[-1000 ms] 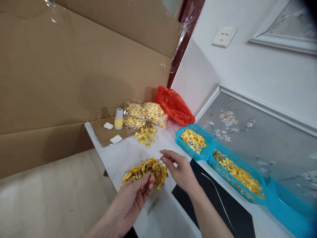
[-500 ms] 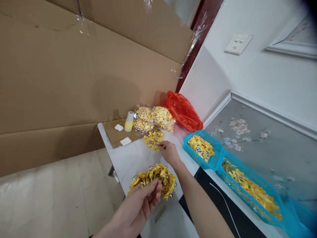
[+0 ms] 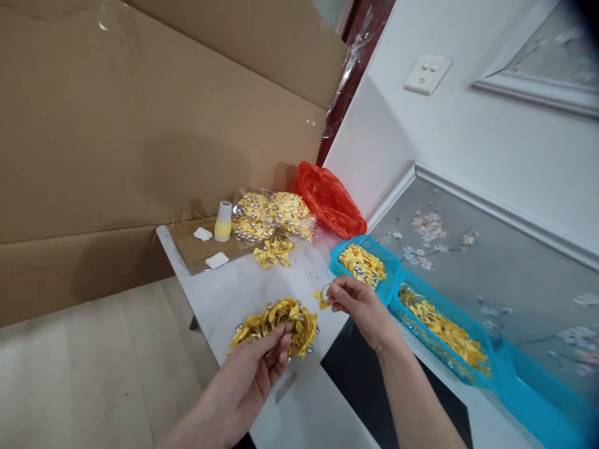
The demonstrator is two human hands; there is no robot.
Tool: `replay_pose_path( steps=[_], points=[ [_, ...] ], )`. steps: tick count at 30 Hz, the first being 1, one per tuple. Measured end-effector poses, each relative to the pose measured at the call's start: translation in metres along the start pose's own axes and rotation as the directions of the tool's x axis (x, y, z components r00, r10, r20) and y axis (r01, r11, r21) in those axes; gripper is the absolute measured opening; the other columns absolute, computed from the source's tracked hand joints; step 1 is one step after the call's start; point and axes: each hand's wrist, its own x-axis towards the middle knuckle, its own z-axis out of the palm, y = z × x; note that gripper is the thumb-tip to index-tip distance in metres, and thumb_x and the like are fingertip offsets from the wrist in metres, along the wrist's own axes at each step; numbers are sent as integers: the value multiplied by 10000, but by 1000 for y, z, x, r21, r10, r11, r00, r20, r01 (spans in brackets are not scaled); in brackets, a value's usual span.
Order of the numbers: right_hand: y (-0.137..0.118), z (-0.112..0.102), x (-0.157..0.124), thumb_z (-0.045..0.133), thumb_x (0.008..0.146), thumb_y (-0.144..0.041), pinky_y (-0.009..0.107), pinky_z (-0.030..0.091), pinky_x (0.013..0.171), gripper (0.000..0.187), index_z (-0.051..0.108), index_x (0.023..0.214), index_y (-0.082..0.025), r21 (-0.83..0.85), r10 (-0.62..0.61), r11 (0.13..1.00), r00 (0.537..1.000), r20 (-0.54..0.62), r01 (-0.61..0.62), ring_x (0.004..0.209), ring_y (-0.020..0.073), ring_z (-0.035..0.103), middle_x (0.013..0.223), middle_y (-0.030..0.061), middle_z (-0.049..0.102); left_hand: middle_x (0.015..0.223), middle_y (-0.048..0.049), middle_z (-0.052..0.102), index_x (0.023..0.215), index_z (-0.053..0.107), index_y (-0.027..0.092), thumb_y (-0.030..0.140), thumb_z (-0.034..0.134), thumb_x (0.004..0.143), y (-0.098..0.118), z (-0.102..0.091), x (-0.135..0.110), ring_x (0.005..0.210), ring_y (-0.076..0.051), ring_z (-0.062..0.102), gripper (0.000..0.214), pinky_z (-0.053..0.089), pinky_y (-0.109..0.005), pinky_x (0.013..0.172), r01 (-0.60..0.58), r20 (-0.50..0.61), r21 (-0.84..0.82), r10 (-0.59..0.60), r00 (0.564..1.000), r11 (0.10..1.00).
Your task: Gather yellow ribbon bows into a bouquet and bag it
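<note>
My left hand (image 3: 255, 368) is closed around the gold wire stems of a thick bunch of yellow ribbon bows with small silver bells (image 3: 304, 321), held over the white tabletop. To its right, my right hand (image 3: 362, 305) pinches a single yellow ribbon bow (image 3: 320, 299) by a thin looped wire. The two hands are apart. Beyond them lies a small loose pile of the same bows (image 3: 274, 251), touched by neither hand. Behind that pile sits a clear plastic bag (image 3: 274, 215) full of yellow bows and silver bells.
A red plastic bag (image 3: 330, 199) stands open at the back. Blue baskets (image 3: 395, 274) with yellow bows line the right wall. A grey-and-yellow cone (image 3: 224, 221) and white scraps (image 3: 217, 260) are on cardboard at the left. A black sheet (image 3: 369, 374) lies near my right forearm.
My right hand has moved from the loose pile toward me and to the right, now carrying a single bow. My left hand still holds the bunch. The view has shifted slightly right.
</note>
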Motion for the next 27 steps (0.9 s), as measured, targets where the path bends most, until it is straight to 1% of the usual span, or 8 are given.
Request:
replay_pose_path(
  steps=[3, 5, 7, 10, 12, 16, 22, 27],
  points=[
    [-5, 8, -16, 583, 841, -430, 256, 472, 634, 263, 589, 793, -172, -56, -86, 995, 995, -56, 83, 662, 130, 562, 736, 21, 608, 699, -56, 671, 858, 705, 49, 31, 608, 802, -2, 1, 1, 523, -71, 617, 113, 542, -158, 470, -5, -1, 11, 5, 1000, 1000],
    [-6, 21, -27, 553, 878, -331, 269, 466, 666, 167, 613, 837, -181, -242, -256, 942, 964, -73, 232, 715, 144, 570, 795, 34, 620, 664, -41, 643, 873, 702, 45, 39, 604, 808, -4, 0, 2, 496, -58, 593, 118, 512, -139, 433, -1, 11, 14, 1, 1000, 1000],
    [-4, 35, -39, 499, 905, -224, 302, 450, 716, 139, 632, 875, -195, -504, -445, 774, 895, -3, 383, 795, 171, 572, 862, 50, 636, 655, -31, 623, 871, 697, 44, 41, 597, 814, -5, -1, 3, 476, -46, 569, 115, 482, -124, 405, -9, 32, 6, 9, 999, 1000],
    [2, 51, -53, 462, 910, -146, 346, 410, 751, 184, 634, 921, -211, -740, -587, 472, 797, 141, 479, 867, 203, 561, 917, 48, 657, 677, -27, 613, 847, 688, 50, 33, 595, 811, -6, -1, 3, 475, -38, 553, 101, 470, -121, 401, -28, 55, -17, 29, 998, 999],
    [6, 57, -58, 456, 914, -136, 352, 395, 769, 188, 624, 946, -216, -782, -631, 386, 758, 163, 489, 916, 210, 554, 974, 39, 661, 658, -18, 594, 846, 685, 54, 28, 595, 808, -6, -1, 3, 468, -36, 538, 102, 468, -122, 404, -29, 64, -23, 31, 998, 999],
    [11, 60, -60, 436, 939, -169, 360, 381, 819, 194, 620, 949, -225, -784, -660, 401, 743, 112, 474, 1051, 224, 517, 1111, 37, 633, 654, -14, 577, 833, 677, 55, 37, 598, 808, -6, -2, 3, 471, -37, 524, 85, 474, -130, 416, -30, 80, -23, 32, 996, 999],
    [13, 64, -59, 401, 969, -243, 353, 388, 831, 207, 607, 966, -218, -753, -616, 457, 779, 116, 473, 1071, 213, 517, 1121, 42, 629, 673, -7, 556, 847, 673, 70, 68, 608, 810, -8, -4, 1, 479, -40, 506, 75, 471, -145, 419, -35, 132, -28, 39, 990, 999],
    [13, 67, -60, 441, 950, -205, 380, 389, 857, 172, 597, 1018, -234, -730, -570, 486, 807, 151, 480, 1102, 222, 503, 1162, 24, 616, 633, 14, 519, 818, 676, 80, 36, 598, 803, -8, -4, 1, 461, -30, 474, 90, 458, -137, 425, -49, 149, -53, 56, 987, 997]
  ],
)
